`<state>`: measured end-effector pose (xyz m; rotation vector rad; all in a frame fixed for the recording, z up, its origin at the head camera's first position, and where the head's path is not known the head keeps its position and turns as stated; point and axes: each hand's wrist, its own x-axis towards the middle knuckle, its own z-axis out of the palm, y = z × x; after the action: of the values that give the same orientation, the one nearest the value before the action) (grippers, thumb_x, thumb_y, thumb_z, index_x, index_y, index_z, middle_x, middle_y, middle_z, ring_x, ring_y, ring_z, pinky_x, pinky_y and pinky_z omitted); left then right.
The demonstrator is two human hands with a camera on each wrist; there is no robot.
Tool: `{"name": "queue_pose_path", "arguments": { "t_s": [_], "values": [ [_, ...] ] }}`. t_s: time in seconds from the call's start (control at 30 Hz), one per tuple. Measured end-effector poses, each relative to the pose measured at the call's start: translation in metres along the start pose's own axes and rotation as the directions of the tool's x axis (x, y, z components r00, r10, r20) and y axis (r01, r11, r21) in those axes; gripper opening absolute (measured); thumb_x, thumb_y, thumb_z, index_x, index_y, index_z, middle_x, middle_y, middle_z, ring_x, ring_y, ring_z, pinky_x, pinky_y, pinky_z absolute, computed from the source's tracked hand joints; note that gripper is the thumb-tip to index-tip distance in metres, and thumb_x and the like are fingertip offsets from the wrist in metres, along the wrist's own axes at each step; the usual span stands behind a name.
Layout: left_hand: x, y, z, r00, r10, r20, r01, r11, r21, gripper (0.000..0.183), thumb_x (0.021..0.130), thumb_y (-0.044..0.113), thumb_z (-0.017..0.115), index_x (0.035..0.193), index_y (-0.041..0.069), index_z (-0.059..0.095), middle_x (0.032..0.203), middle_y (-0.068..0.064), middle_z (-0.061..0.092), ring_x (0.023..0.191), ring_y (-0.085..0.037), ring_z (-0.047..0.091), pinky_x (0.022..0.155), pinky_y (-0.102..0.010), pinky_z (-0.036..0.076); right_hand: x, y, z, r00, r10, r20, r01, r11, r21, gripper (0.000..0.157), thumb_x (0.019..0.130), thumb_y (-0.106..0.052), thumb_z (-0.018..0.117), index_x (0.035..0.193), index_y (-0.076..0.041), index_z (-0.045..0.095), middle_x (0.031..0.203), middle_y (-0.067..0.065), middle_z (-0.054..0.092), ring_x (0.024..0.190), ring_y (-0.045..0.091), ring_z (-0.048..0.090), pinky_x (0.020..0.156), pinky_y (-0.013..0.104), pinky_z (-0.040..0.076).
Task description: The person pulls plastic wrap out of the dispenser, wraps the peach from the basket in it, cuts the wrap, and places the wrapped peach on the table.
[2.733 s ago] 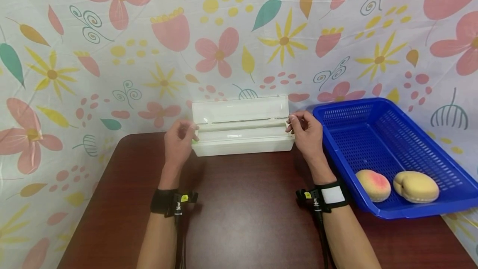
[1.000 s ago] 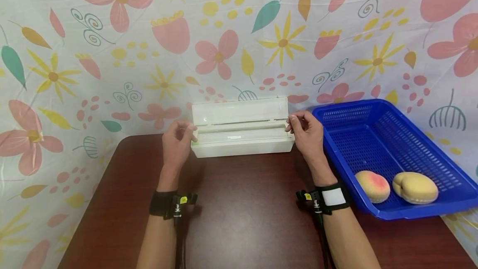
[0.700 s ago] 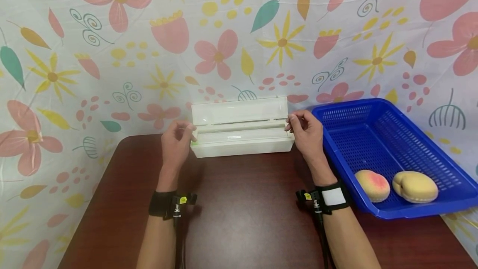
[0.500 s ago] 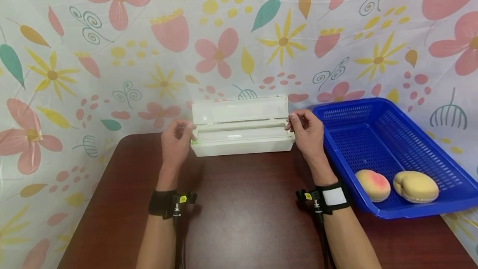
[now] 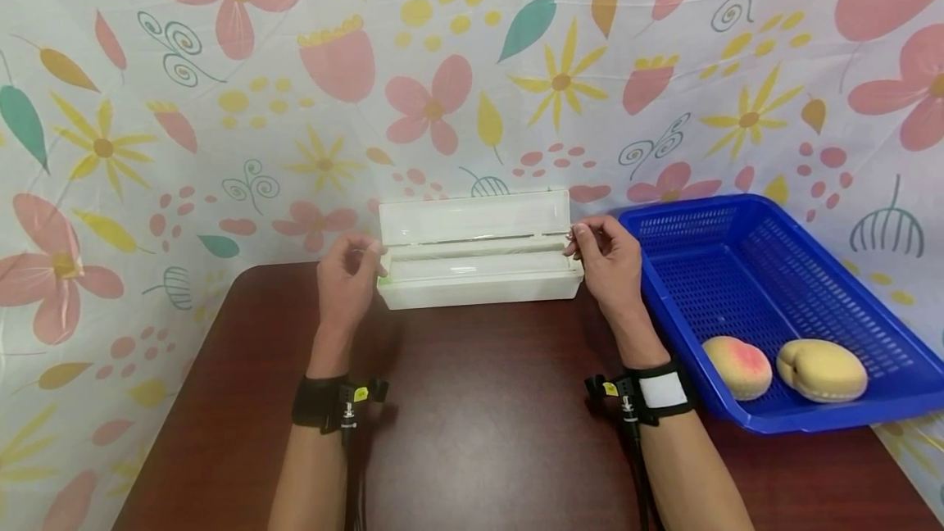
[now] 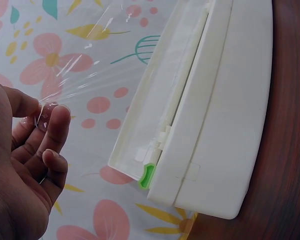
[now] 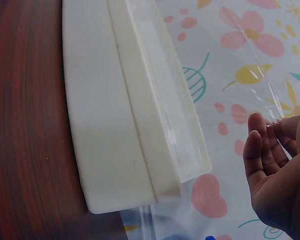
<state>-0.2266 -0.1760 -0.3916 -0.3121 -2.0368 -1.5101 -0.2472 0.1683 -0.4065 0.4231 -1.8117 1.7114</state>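
Observation:
A long white cling film dispenser [image 5: 479, 293] lies at the back of the table, its lid [image 5: 472, 215] raised against the wall side. A roll of film shows inside it in the head view. My left hand [image 5: 347, 279] is at the dispenser's left end and pinches clear cling film [image 6: 72, 82] between thumb and fingers, the film drawn into taut creases. At the other end my right hand [image 5: 612, 260] pinches the opposite side of the film with thumb and fingertips. A green slider [image 6: 147, 176] sits at the dispenser's end in the left wrist view.
To the right, a blue plastic basket [image 5: 682, 322] holds a pink-and-yellow peach [image 5: 737, 367] and a yellow, peach-shaped fruit [image 5: 822, 369]. A flower-printed sheet [image 5: 435, 105] hangs behind the dark wooden table [image 5: 472, 433].
My left hand has shifted slightly left and my right hand slightly right, so they are a little farther apart. The dispenser and basket stay in place.

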Motion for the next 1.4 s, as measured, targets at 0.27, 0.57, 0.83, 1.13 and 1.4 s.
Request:
{"name": "queue_pose_path", "arguments": {
  "t_s": [0.27, 0.57, 0.83, 1.13, 1.4],
  "values": [
    [0.0, 0.002, -0.001, 1.0, 0.005, -0.006, -0.005, 1.0, 0.007, 0.013, 0.093, 0.005, 0.061, 0.095, -0.008, 0.061, 0.074, -0.016, 0.06, 0.056, -0.018, 0.055, 0.045, -0.025, 0.04, 0.0, -0.003, 0.0, 1.0, -0.018, 0.003, 0.018, 1.0, -0.001, 0.016, 0.095, 0.003, 0.056, 0.097, 0.018, 0.06, 0.076, 0.035, 0.058, 0.061, 0.036, 0.059, 0.056, 0.026, 0.05],
    [0.0, 0.003, -0.003, 1.0, 0.018, -0.014, -0.018, 1.0, 0.012, 0.01, 0.092, 0.003, 0.061, 0.095, -0.007, 0.061, 0.074, -0.014, 0.057, 0.057, -0.024, 0.055, 0.045, -0.026, 0.039, 0.001, -0.005, 0.0, 0.998, -0.059, 0.017, 0.058, 0.998, 0.039, 0.013, 0.094, 0.008, 0.055, 0.096, 0.02, 0.059, 0.078, 0.034, 0.058, 0.062, 0.04, 0.057, 0.056, 0.028, 0.052],
    [0.001, 0.007, -0.005, 0.999, 0.051, -0.015, -0.051, 0.998, 0.027, 0.009, 0.092, 0.002, 0.061, 0.093, -0.007, 0.062, 0.068, -0.016, 0.058, 0.055, -0.022, 0.053, 0.045, -0.025, 0.036, 0.002, 0.012, -0.003, 0.998, -0.068, 0.004, 0.068, 0.996, 0.053, 0.013, 0.094, 0.003, 0.056, 0.098, 0.013, 0.063, 0.08, 0.032, 0.059, 0.062, 0.032, 0.06, 0.057, 0.027, 0.053],
    [0.001, 0.01, -0.006, 0.998, 0.064, -0.014, -0.064, 0.998, 0.012, 0.009, 0.092, 0.001, 0.062, 0.094, -0.008, 0.062, 0.074, -0.019, 0.059, 0.056, -0.019, 0.055, 0.046, -0.024, 0.038, 0.002, 0.011, -0.004, 0.998, -0.069, 0.003, 0.069, 0.993, 0.094, 0.012, 0.094, 0.007, 0.056, 0.099, 0.016, 0.062, 0.08, 0.024, 0.062, 0.062, 0.032, 0.06, 0.058, 0.027, 0.053],
    [0.002, 0.011, -0.007, 0.997, 0.079, -0.008, -0.079, 0.997, 0.011, 0.009, 0.091, 0.0, 0.062, 0.094, -0.009, 0.062, 0.076, -0.019, 0.059, 0.056, -0.018, 0.055, 0.047, -0.024, 0.039, 0.002, -0.011, -0.001, 0.998, -0.069, 0.009, 0.068, 0.992, 0.109, 0.012, 0.093, 0.01, 0.054, 0.097, 0.021, 0.058, 0.082, 0.035, 0.057, 0.062, 0.034, 0.06, 0.058, 0.026, 0.052]
  ]
}}
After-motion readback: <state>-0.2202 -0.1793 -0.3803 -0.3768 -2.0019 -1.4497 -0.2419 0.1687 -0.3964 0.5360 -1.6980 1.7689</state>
